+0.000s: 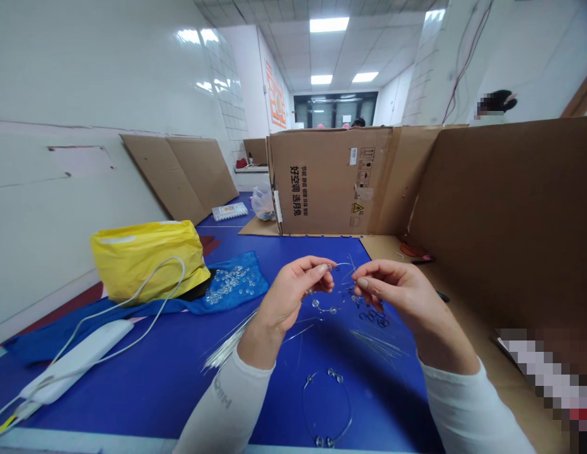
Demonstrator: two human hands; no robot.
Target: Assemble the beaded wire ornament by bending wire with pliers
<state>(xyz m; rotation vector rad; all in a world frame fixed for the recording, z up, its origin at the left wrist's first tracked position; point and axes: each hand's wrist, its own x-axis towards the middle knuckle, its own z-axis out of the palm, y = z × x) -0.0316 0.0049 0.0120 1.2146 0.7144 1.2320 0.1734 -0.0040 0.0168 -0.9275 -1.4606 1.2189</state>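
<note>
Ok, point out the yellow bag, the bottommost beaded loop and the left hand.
Yellow bag [132, 261], head view: front side.
Beaded loop [339, 379], head view: upper bead.
Left hand [292, 289], head view: thumb side.

A thin wire [342, 263] is held by the left hand [293, 291] and the right hand [398, 287]. Below the hands, black rings [380, 320] are scattered on the blue counter [156, 384]; nearer than the hands, a beaded loop [339, 379] is laid. Left of them, clear beads [226, 284] are spread on blue cloth [258, 277] beside a yellow bag [139, 252].
</note>
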